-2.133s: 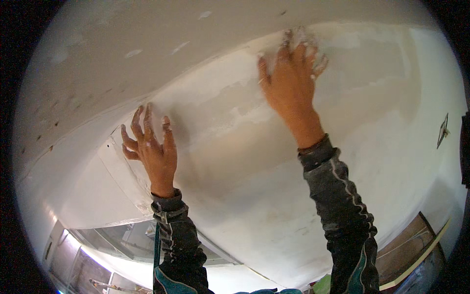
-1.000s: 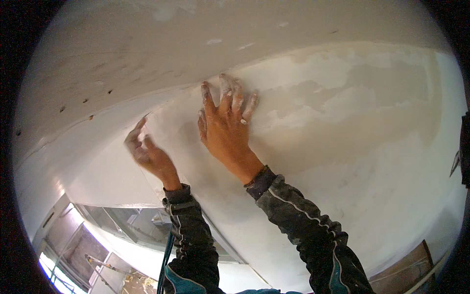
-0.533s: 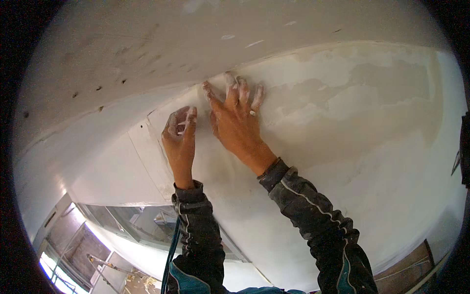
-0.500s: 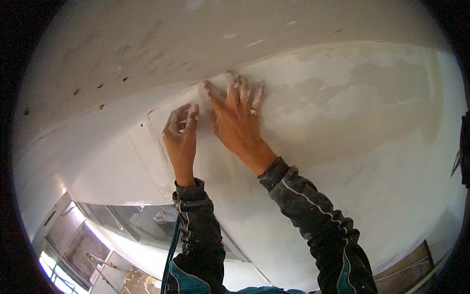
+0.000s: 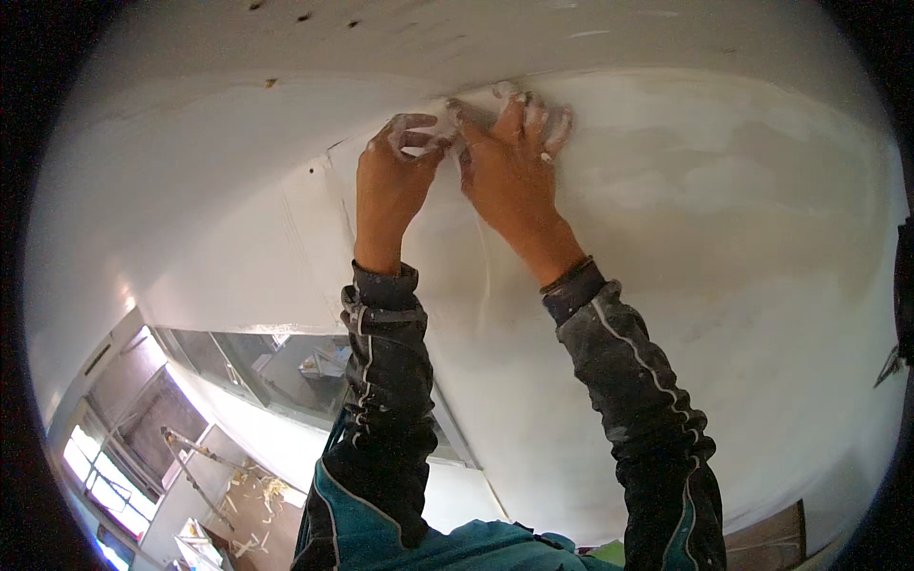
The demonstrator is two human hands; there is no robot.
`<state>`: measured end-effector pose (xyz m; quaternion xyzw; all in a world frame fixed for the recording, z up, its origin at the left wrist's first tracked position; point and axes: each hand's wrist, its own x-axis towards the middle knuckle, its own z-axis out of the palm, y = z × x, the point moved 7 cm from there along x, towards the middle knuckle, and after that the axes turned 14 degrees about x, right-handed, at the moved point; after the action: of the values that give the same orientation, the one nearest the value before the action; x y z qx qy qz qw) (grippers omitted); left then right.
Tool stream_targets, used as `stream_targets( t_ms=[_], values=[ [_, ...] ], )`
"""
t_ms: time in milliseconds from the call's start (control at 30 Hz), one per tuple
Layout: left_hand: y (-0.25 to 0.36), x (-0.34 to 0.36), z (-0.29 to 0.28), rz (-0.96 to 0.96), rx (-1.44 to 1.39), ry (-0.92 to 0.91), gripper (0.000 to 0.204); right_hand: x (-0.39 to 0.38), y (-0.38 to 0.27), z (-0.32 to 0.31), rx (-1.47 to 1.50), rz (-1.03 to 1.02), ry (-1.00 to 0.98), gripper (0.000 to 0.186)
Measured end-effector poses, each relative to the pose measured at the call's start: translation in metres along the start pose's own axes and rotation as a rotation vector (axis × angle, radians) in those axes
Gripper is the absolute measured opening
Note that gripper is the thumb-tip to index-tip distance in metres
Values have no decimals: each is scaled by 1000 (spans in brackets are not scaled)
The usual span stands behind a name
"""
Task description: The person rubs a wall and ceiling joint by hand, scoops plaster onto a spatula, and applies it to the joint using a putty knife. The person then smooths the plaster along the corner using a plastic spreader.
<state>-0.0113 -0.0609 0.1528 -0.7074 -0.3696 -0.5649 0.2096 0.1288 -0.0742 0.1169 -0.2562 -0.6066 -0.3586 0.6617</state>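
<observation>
Both of my dust-whitened hands are raised where the patched white wall (image 5: 685,238) meets the greyer ceiling (image 5: 476,48). My left hand (image 5: 395,181) is closed in a loose pinch, its bent fingertips against the wall beside the seam; whatever lies between them is too small to name. Just right of it, my right hand (image 5: 509,186) rests with fingers spread on the wall, fingertips along that seam, white material caked on them. A cracked vertical joint (image 5: 345,219) runs down the wall left of my hands.
At lower left are a long glazed opening (image 5: 238,352), a bright window (image 5: 105,481), a pole frame (image 5: 195,476) and a floor littered with light scraps (image 5: 248,509). A dark metal fitting (image 5: 888,366) sits at the far right, a brown panel (image 5: 766,533) at lower right.
My hands have come together, the right moving left from two seconds ago; both now sit higher and further right in view. The left fingers went from spread to curled. The view has shifted.
</observation>
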Motion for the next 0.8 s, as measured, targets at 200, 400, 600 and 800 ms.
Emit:
stream_targets(
  t_ms=[200,400,600,800],
  values=[
    [-13,1,3,133,199,137,27,-4,-4,20,77,40,-26,41],
    [-49,-5,-2,21,266,193,21,-16,-11,34,-110,-44,-18,48],
    [-126,2,-31,105,229,136,19,-20,-20,52,-148,-15,-70,52],
    [-149,-14,-70,604,747,383,17,-23,-19,58,-147,-39,-65,51]
  ],
)
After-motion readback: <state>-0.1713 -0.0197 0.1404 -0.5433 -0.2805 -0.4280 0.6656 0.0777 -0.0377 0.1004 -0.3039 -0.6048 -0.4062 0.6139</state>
